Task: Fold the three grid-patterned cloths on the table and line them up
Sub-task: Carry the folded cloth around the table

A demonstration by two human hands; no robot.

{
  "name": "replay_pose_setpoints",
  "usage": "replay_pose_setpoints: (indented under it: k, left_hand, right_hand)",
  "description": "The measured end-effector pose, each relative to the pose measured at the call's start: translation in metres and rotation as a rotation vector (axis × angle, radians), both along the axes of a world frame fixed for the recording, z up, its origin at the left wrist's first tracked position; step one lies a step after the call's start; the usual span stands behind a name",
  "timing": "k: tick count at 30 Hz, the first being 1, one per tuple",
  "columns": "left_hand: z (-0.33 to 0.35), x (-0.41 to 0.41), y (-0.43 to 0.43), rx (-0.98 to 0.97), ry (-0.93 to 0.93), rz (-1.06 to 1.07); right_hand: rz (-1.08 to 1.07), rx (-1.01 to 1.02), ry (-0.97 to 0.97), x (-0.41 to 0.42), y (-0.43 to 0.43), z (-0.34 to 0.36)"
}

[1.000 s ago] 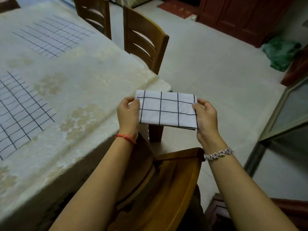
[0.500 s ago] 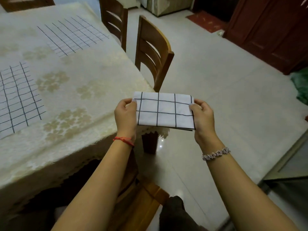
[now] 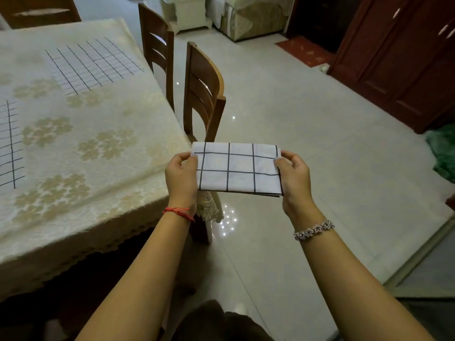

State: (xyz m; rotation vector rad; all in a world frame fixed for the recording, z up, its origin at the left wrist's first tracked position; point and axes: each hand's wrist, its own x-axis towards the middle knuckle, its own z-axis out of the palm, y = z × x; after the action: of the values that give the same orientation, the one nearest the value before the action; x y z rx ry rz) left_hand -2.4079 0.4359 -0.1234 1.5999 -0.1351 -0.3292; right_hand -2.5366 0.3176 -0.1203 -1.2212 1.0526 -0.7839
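Folded grid cloth [image 3: 237, 168] is held in the air just off the near right corner of the table [image 3: 110, 188], long axis running left to right. The left hand [image 3: 181, 177] pinches its left short end, the right hand [image 3: 294, 178] its right end. Light, soft and limp, it would probably sag or unfold unless gripped at both ends.

A glossy pale tiled floor [image 3: 307, 148] spread across the room, catching small glints of light [image 3: 227, 220]. A slat-backed wooden near chair [image 3: 204, 94] stood in front of a far chair [image 3: 155, 43]. Dark red-brown wooden doors [image 3: 394, 70] lined the right side, with a red mat [image 3: 305, 51] nearby. Farther back sat a cream cabinet [image 3: 189, 13] and perhaps a covered sofa [image 3: 256, 16].
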Motion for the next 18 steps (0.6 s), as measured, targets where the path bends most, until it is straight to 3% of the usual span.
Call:
replay_pose_setpoints:
  k: [18]
  left_hand:
    - [-0.007, 0.056, -0.091, -0.001, 0.01, 0.08]
  right_hand:
    - [0.117, 0.018, 0.029, 0.061, -0.101, -0.009]
